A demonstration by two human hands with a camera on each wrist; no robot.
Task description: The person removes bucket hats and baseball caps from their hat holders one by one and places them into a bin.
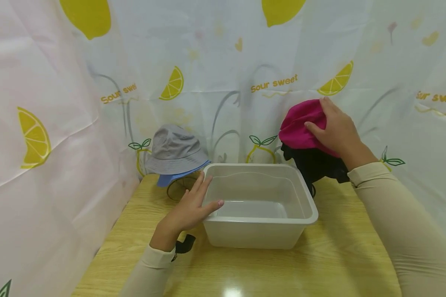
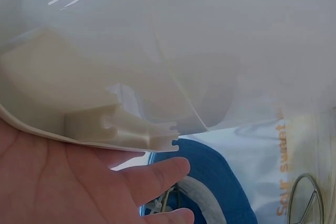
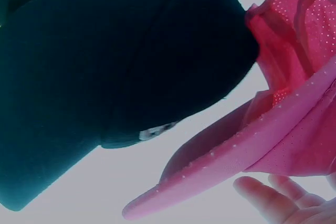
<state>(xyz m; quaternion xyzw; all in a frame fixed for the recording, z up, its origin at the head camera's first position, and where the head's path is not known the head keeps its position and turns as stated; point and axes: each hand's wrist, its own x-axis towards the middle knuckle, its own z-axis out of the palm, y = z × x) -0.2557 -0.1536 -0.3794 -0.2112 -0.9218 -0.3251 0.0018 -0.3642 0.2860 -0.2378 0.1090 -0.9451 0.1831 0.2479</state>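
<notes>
My left hand point(image 1: 189, 210) rests on the left rim of a white plastic basin point(image 1: 254, 233), its fingers straight and spread. In the left wrist view, the palm point(image 2: 68, 182) lies along the basin's rim point(image 2: 131, 142). My right hand point(image 1: 336, 128) holds a magenta cap point(image 1: 302, 123) at the back right, with the thumb on its near side and fingers over its top. Below the cap is a black form point(image 1: 316, 165), its kind unclear. The right wrist view shows the cap's brim point(image 3: 210, 177) tilted beside that dark shape point(image 3: 121, 61).
A grey bucket hat point(image 1: 176, 150) sits over a blue hat point(image 1: 171, 178) on a wire stand point(image 1: 178, 189) at the back left. The wooden table point(image 1: 245, 272) is bounded by a lemon-print curtain point(image 1: 208, 53) behind and at the sides. Inside the basin nothing shows.
</notes>
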